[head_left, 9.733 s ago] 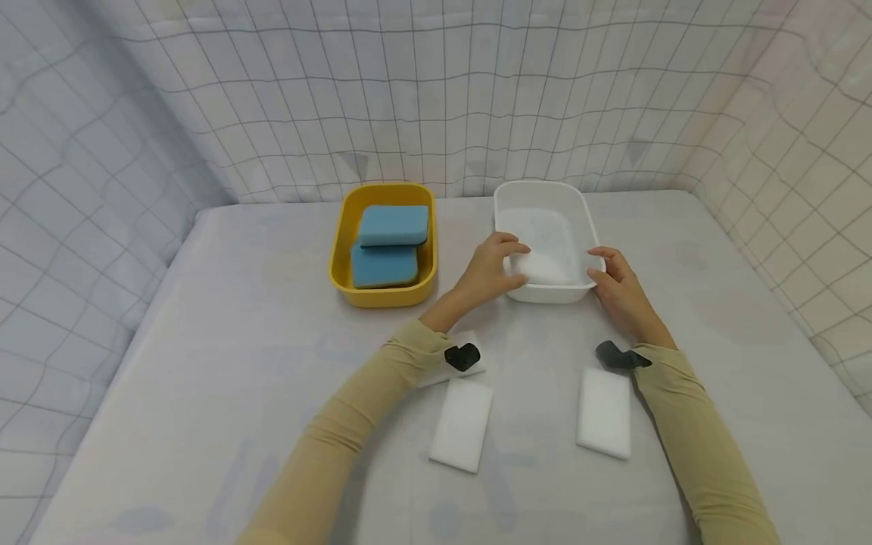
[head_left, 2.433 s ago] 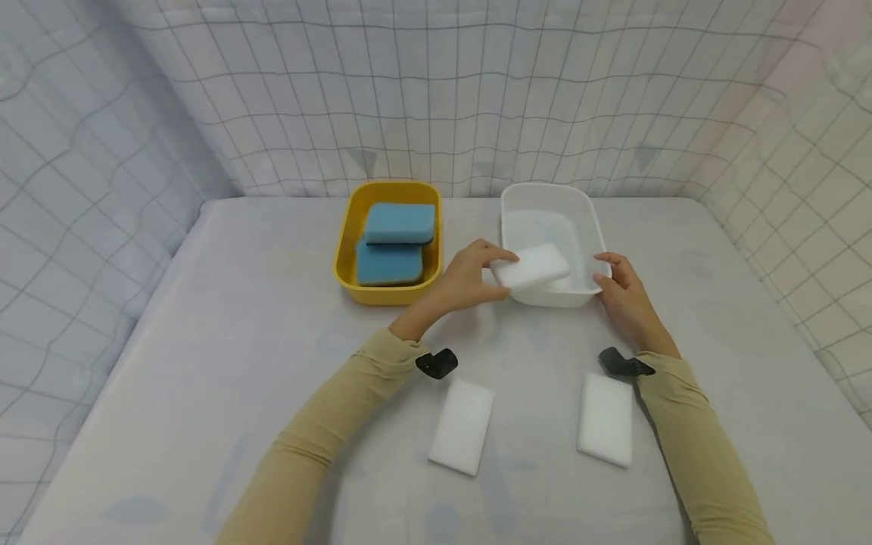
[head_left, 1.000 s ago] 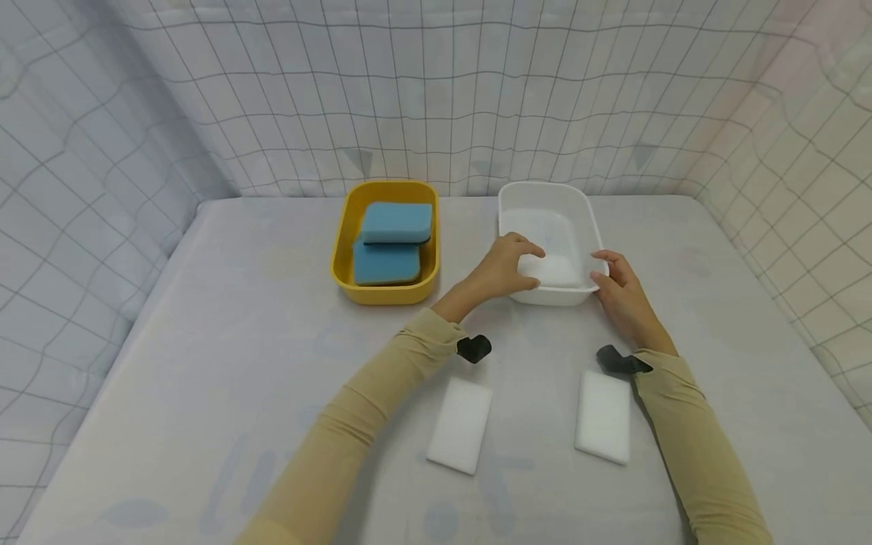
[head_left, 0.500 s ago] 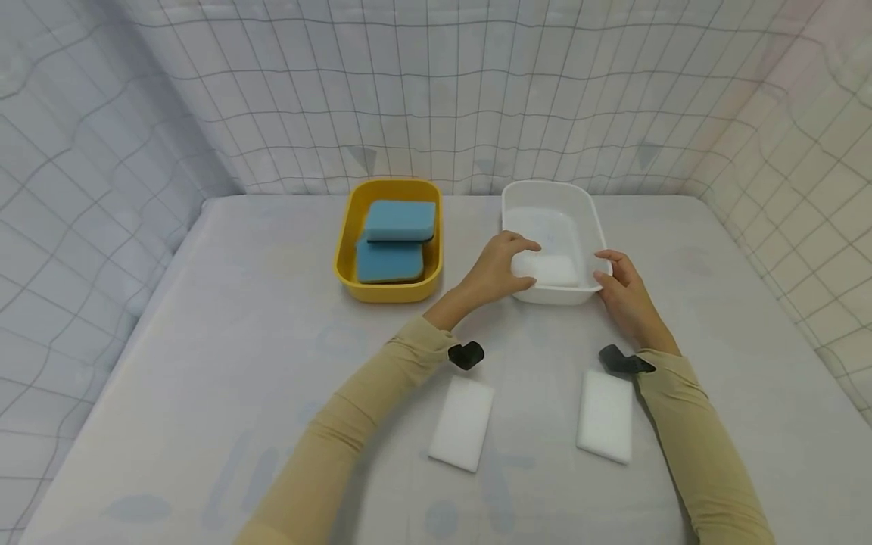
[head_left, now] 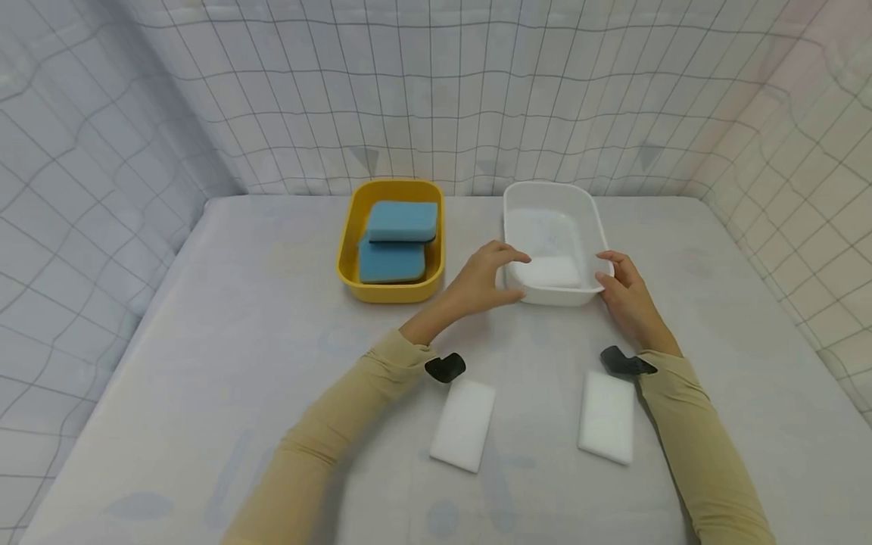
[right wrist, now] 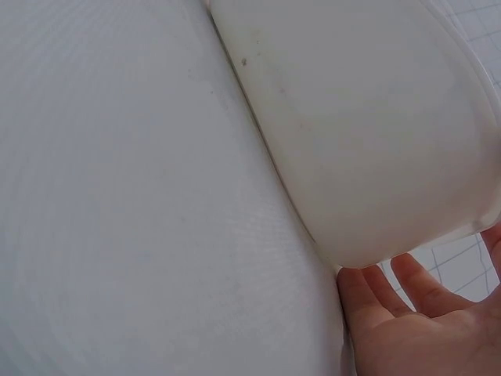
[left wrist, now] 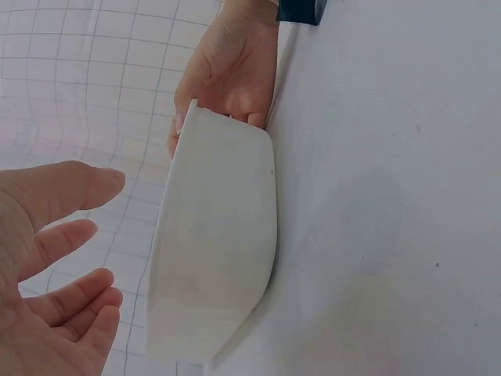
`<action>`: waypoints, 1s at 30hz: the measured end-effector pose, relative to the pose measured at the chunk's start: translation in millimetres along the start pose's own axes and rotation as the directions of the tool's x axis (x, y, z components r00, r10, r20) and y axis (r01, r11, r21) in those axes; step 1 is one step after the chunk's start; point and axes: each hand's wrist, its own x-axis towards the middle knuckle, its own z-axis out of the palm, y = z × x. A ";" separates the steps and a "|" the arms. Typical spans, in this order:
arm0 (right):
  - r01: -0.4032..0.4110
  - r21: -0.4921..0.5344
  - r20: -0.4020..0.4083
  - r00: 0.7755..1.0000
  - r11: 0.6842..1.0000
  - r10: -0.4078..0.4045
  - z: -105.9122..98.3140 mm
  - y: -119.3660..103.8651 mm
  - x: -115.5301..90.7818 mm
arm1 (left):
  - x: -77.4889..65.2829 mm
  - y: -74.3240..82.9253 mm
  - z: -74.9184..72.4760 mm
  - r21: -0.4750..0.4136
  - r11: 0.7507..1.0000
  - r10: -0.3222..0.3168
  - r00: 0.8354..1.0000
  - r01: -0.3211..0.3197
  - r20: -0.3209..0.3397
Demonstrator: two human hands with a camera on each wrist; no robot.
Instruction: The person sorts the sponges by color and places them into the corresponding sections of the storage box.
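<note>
My left hand (head_left: 481,281) is beside the left front corner of a white plastic tub (head_left: 555,297), thumb and fingers apart, holding nothing. In the left wrist view, the spread fingers of the left hand (left wrist: 55,266) stand clear of the tub wall (left wrist: 211,235). A white sponge (head_left: 550,271) lies flat at the near end inside the tub; whether another is beneath it, I cannot tell. At the right front corner my right hand (head_left: 628,299) grips the tub's rim, thumb outside. The right wrist view has that hand's fingers (right wrist: 427,286) touching the tub's outer wall.
A yellow tub (head_left: 347,257) left of the white one holds stacked blue sponges (head_left: 402,219). Two white sponges lie on the table nearer me, one at left (head_left: 463,425) and one at right (head_left: 606,418). A grid-patterned cloth (head_left: 436,98) hangs behind the table.
The white sponge that lay under my left forearm is gone from the table. My left hand held a sponge over the white tub, let go of it inside, and has drawn back left. Right hand stayed put.
</note>
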 end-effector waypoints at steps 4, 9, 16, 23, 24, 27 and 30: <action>0.013 0.004 0.003 1.000 1.000 -0.013 -0.8 -0.7 -0.8 | -8.0 -3.2 -3.0 -0.014 1.000 -0.027 1.000 0.028 0.006; 0.016 0.009 0.003 1.000 1.000 -0.016 -0.2 -0.6 -1.3 | -19.9 -8.5 -6.6 -0.038 0.996 -0.076 0.997 0.077 0.024; 0.006 0.007 0.002 1.000 1.000 -0.006 0.7 -0.2 -1.5 | -44.4 -14.4 -15.3 -0.150 0.983 -0.100 0.994 0.104 0.032; 0.013 0.018 0.011 1.000 1.000 -0.013 1.2 0.6 -2.4 | -65.2 -16.0 -20.3 -0.137 0.982 -0.122 0.990 0.130 0.064; 0.015 0.023 0.012 1.000 1.000 -0.015 1.3 0.8 -2.4 | -67.7 -15.9 -20.7 -0.130 0.983 -0.121 0.990 0.129 0.068; 0.019 0.026 0.013 1.000 0.999 -0.019 0.8 1.3 -1.9 | -74.5 -16.3 -21.4 -0.104 0.988 -0.107 0.991 0.115 0.076; 0.025 0.038 0.015 1.000 0.999 -0.025 -0.5 0.9 -0.9 | -80.8 -17.1 -22.2 -0.082 0.992 -0.090 0.992 0.097 0.087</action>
